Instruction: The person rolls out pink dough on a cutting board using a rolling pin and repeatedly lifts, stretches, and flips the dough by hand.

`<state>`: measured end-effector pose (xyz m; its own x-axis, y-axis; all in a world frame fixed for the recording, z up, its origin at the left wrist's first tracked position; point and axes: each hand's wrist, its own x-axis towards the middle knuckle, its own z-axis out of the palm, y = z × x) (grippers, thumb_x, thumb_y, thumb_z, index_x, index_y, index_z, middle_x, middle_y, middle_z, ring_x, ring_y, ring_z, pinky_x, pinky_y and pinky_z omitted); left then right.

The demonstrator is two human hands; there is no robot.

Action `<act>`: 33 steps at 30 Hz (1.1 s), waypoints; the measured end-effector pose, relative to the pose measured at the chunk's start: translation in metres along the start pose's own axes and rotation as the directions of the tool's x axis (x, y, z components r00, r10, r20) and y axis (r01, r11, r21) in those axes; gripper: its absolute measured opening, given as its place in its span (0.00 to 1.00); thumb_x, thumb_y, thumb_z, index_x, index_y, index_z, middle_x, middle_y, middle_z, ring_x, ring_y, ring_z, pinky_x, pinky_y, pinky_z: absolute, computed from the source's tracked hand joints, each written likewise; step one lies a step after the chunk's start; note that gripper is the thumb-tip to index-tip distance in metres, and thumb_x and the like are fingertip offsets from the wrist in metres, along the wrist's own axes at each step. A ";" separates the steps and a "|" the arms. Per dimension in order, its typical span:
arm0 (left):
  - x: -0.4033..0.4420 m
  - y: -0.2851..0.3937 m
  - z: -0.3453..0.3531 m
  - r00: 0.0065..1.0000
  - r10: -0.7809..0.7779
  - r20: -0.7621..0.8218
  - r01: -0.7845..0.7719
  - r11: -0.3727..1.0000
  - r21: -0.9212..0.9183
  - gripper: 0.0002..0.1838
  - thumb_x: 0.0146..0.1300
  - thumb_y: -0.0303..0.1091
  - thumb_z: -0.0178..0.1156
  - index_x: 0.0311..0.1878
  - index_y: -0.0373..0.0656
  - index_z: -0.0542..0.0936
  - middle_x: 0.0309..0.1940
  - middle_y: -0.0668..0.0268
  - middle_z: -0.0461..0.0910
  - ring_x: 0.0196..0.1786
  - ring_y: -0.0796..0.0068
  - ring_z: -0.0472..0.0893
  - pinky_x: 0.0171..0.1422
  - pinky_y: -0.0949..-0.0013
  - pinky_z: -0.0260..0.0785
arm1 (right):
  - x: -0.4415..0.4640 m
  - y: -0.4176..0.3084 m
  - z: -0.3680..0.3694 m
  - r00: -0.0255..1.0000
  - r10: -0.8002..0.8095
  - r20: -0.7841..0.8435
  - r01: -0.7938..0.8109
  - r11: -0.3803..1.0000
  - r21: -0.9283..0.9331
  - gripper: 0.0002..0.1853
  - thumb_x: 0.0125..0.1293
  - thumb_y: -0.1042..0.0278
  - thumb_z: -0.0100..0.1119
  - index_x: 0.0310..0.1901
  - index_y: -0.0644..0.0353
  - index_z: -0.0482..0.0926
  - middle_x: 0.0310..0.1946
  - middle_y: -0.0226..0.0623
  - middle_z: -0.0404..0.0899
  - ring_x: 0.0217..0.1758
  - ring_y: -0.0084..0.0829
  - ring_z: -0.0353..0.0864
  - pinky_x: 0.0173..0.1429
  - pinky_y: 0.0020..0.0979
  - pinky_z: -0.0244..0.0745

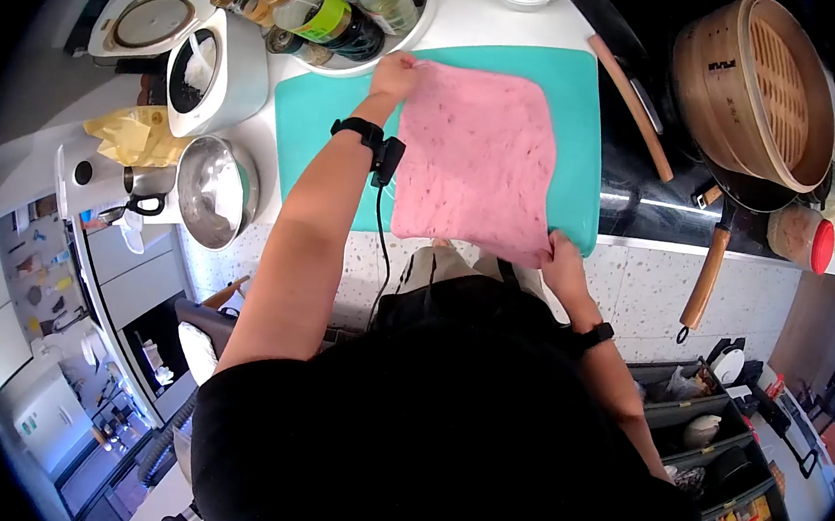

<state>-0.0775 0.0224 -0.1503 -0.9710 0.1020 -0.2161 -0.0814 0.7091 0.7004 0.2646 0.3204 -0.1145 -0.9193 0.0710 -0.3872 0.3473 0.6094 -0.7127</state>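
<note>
A wide, thin sheet of pink dough (476,156) with darker specks is spread over a teal mat (328,141) on the counter. My left hand (395,76) pinches its far left corner, fingers closed on the edge. At the near right corner, my right hand (565,267) grips the dough's edge, which hangs slightly past the mat's front. Dark bands with devices are on both wrists, and a black cable runs down from the left one.
Several bottles (311,14) stand in a white tray at the back left. Left of the mat is a metal bowl (213,191). A slim wooden rod (633,110) lies to the right, near a bamboo steamer (726,79) on a pan whose handle (705,278) juts past the counter edge.
</note>
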 end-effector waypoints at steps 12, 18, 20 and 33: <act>0.000 0.041 -0.008 0.912 -0.105 0.397 -0.025 0.951 0.308 0.24 0.54 0.52 0.70 0.46 0.43 0.88 0.42 0.56 0.88 0.42 0.62 0.86 0.50 0.63 0.77 | 0.175 -0.017 -0.125 0.828 -0.136 -0.544 -0.277 0.744 -0.608 0.20 0.66 0.61 0.64 0.55 0.60 0.72 0.53 0.46 0.73 0.59 0.51 0.74 0.59 0.54 0.74; -0.002 0.026 -0.007 0.983 -0.142 0.118 0.119 0.975 0.187 0.20 0.55 0.51 0.70 0.43 0.46 0.88 0.40 0.58 0.88 0.45 0.59 0.86 0.53 0.60 0.77 | 0.192 -0.004 -0.125 0.843 -0.124 -0.524 -0.316 0.674 -0.668 0.16 0.72 0.59 0.59 0.52 0.59 0.71 0.53 0.43 0.73 0.60 0.47 0.75 0.57 0.54 0.76; -0.005 0.026 -0.008 0.981 -0.110 0.162 0.075 0.976 0.206 0.19 0.55 0.51 0.70 0.42 0.46 0.88 0.41 0.59 0.88 0.47 0.58 0.86 0.54 0.59 0.77 | 0.190 -0.008 -0.127 0.851 -0.145 -0.504 -0.301 0.653 -0.695 0.15 0.72 0.60 0.58 0.52 0.59 0.71 0.52 0.43 0.74 0.58 0.47 0.76 0.55 0.53 0.77; -0.052 0.035 -0.044 0.826 0.522 0.213 -0.560 0.804 0.202 0.20 0.67 0.37 0.62 0.59 0.42 0.76 0.66 0.55 0.74 0.67 0.53 0.73 0.70 0.55 0.66 | 0.117 -0.196 0.103 0.834 0.102 -0.542 -0.199 0.972 -0.124 0.24 0.70 0.71 0.50 0.66 0.63 0.68 0.54 0.60 0.74 0.50 0.60 0.78 0.51 0.54 0.76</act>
<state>-0.0394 0.0112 -0.0849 -0.7966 0.6030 0.0423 0.5236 0.6534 0.5467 0.1077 0.1274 -0.0806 -0.8320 0.5491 -0.0792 0.4979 0.6760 -0.5433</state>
